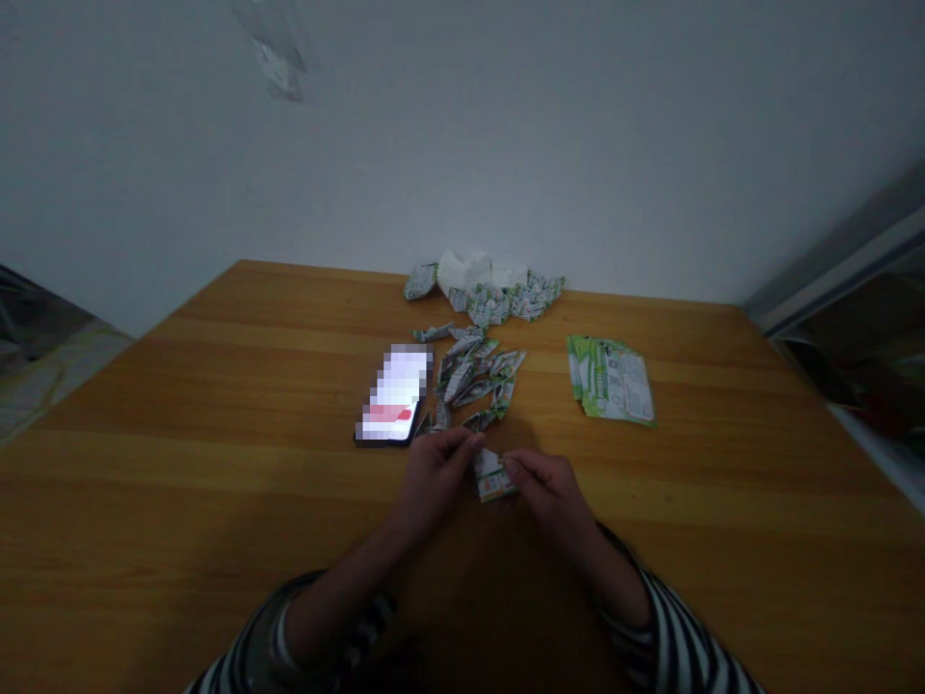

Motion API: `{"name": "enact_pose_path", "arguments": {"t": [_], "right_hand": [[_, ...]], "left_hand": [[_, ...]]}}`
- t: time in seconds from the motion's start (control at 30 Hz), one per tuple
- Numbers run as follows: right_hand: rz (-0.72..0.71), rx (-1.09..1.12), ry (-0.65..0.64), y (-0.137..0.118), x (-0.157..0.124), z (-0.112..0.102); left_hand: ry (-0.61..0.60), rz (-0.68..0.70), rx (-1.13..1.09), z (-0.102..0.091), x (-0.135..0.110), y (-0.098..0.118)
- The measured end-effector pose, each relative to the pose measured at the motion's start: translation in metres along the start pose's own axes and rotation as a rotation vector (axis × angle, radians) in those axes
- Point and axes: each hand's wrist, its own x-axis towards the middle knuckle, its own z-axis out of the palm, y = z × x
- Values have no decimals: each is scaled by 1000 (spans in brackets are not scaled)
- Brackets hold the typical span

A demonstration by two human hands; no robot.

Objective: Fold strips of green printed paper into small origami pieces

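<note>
Between my two hands is a small printed packet (492, 479), white and green with an orange patch. My left hand (434, 474) pinches its upper left corner between thumb and fingers. On the other side, my right hand (543, 479) grips the upper right edge, thumb on top. Just beyond my hands lies a loose pile of folded wrappers (462, 376), silvery with green print. The lit phone (394, 395) rests to the left of that pile, its screen blurred out.
Farther back, near the wall, sit crumpled wrappers (491, 301) and white tissue (462, 270). A stack of flat green and white packets (613, 381) lies to the right on the wooden table (217, 386). Clear plastic (278, 58) hangs on the wall at upper left.
</note>
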Motion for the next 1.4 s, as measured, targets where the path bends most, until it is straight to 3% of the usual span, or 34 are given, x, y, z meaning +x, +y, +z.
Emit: {"name": "enact_pose_path", "arguments": {"t": [0.13, 0.27, 0.4, 0.47, 0.53, 0.73, 0.87, 1.0, 1.1, 1.27, 1.4], "right_hand": [[88, 183, -7, 3, 2, 2], [133, 327, 86, 1, 4, 7], [143, 434, 255, 1, 5, 5], [140, 468, 271, 3, 5, 2], [112, 471, 226, 3, 5, -2], [-105, 308, 4, -2, 5, -13], [-169, 133, 178, 3, 6, -13], [-196, 152, 367, 8, 5, -8], [-218, 147, 400, 4, 4, -6], [-186, 86, 339, -4, 2, -6], [-101, 124, 422, -5, 1, 2]], "left_hand": [[-14, -9, -46, -1, 7, -1], [39, 74, -113, -1, 8, 0], [-93, 294, -5, -1, 4, -1], [-156, 408, 107, -1, 3, -1], [-141, 449, 155, -1, 2, 1], [28, 334, 35, -3, -1, 9], [42, 273, -39, 2, -6, 10], [99, 231, -65, 8, -12, 9], [116, 212, -73, 9, -14, 10], [158, 160, -128, 9, -15, 10], [188, 43, -176, 16, -15, 12]]}}
